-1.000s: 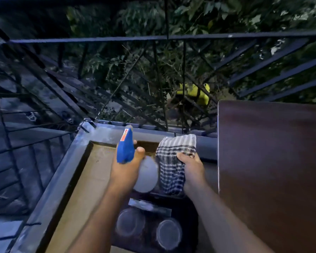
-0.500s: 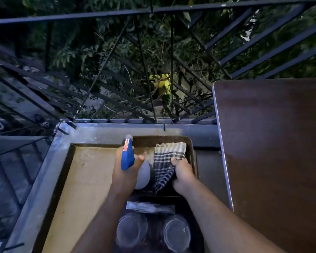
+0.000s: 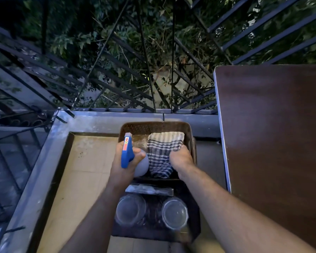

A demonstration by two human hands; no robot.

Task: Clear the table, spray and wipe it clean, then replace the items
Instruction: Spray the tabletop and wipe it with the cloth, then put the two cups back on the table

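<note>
Nearest, two clear jars (image 3: pixel 174 214) are seen standing side by side in a dark tray (image 3: pixel 193 223) on the floor. Just beyond, the sprayer (image 3: pixel 127 152) is held closed in the left hand (image 3: pixel 123 168), and the checked cloth (image 3: pixel 162 154) is gripped by the right hand (image 3: pixel 181 159), both over a brown basket (image 3: pixel 153 127) that looks otherwise empty. Both should probably be lifted straight up, clear of the basket wall, before being swung right. The table (image 3: pixel 274 134), bare and dark, stands to the right, and the railing (image 3: pixel 117 84) lies beyond.
</note>
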